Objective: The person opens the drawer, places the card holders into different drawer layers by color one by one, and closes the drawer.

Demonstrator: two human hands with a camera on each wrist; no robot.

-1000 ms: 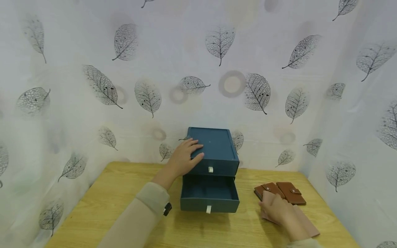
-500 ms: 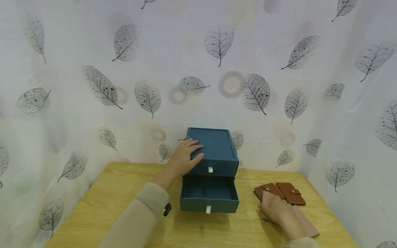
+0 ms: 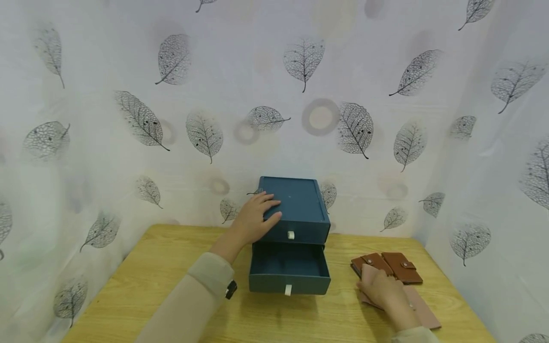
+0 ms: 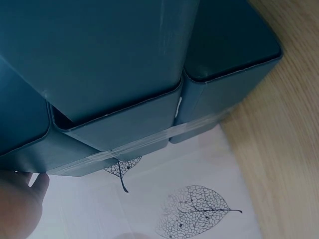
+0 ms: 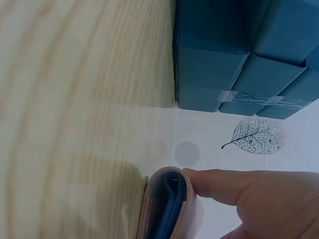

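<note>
A blue drawer unit (image 3: 296,197) stands at the table's middle, its lower drawer (image 3: 289,284) pulled out and its upper drawer in. My left hand (image 3: 254,218) rests on the unit's top left edge with fingers spread; only part of that hand (image 4: 20,206) shows in the left wrist view. At the right, my right hand (image 3: 386,290) grips a pink wallet (image 3: 370,274). In the right wrist view my thumb presses the folded spine of the wallet (image 5: 188,211), whose inside is blue; the other fingers are hidden. Another pink wallet (image 3: 422,307) lies partly beneath that hand.
Two brown wallets with snap straps lie just behind the right hand, one on the left (image 3: 376,261) and one on the right (image 3: 402,267). A leaf-patterned curtain (image 3: 257,71) surrounds the wooden table (image 3: 171,267) at the back and sides.
My right hand and wrist have shifted slightly left, and the snap on the pink wallet beneath now shows. The left hand stays on the drawer unit.
</note>
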